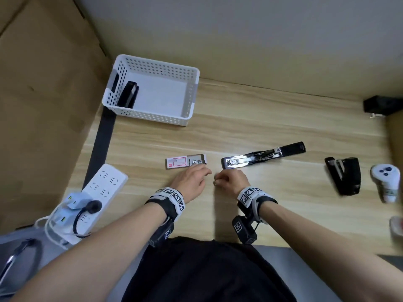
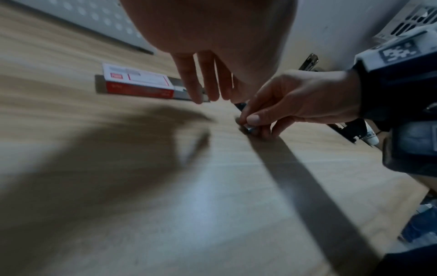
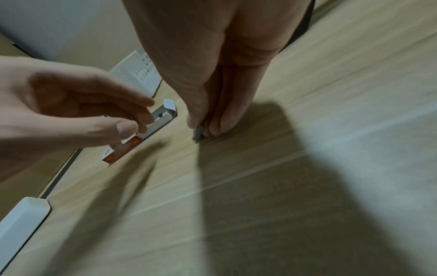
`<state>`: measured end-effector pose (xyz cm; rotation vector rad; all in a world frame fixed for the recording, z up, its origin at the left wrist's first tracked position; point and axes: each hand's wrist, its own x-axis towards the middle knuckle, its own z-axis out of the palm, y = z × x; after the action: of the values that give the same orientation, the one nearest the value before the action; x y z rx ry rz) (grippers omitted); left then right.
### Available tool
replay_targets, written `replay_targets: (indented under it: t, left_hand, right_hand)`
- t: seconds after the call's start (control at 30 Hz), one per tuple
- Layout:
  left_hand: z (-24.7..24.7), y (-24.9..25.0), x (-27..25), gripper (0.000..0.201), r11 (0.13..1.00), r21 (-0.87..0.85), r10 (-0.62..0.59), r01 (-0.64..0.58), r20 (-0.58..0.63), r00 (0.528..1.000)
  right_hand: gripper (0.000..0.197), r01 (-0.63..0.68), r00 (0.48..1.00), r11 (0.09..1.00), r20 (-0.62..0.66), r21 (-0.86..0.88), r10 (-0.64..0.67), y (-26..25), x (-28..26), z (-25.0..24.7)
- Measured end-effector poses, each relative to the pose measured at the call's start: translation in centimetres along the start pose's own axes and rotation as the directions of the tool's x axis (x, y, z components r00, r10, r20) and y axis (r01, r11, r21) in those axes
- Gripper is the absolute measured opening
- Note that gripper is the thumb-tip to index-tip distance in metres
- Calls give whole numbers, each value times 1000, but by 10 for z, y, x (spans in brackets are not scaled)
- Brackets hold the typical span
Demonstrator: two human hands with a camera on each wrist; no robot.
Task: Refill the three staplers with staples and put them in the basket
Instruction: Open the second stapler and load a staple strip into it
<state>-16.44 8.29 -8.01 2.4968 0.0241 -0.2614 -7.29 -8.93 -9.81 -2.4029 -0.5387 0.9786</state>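
A black stapler (image 1: 262, 155) lies flipped open on the wooden desk, its metal channel facing up. A second black stapler (image 1: 343, 175) lies to its right, and a third (image 1: 128, 94) stands inside the white basket (image 1: 192, 99). The red-and-white staple box (image 1: 185, 162) lies open in front of my hands. My right hand (image 1: 229, 179) pinches a small strip of staples (image 3: 198, 133) against the desk, just below the open stapler's front end. My left hand (image 1: 192, 182) hovers beside the staple box with loosely bent fingers and holds nothing.
A white power strip (image 1: 91, 197) with plugs sits at the desk's left front. A white controller (image 1: 386, 179) lies at the right edge, and a black object (image 1: 381, 105) sits at the back right. Cardboard walls (image 1: 43, 83) close off the left side.
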Motion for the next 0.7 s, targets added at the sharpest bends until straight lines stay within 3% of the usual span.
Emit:
replay_targets:
  t: [0.1,0.2,0.37,0.57,0.7]
  left_hand:
    - [12,1,-4,32,997,38,-73,70,104,992]
    - [21,5,-1,33,993,68,-108,99,134,985]
    - [36,18,11,35,989,128,-87,75,91,992]
    - [45,28,22,20,970,229,-87,75,41,995]
    - [49,37,28,19,956,237,-185,173,26,982]
  right_hand:
    - [14,-31,999,999,-40,-19,30,6,-2,4]
    - [8,-23,999,1000,-49,11,23,12,-2,4]
    - [10,54,998,998,-31,41,-53,30,-1,-2]
    - [9,142,990,987,-13,76,-141,55,6,-14]
    - [8,226,973,971,29,83,-229,63,10,-16]
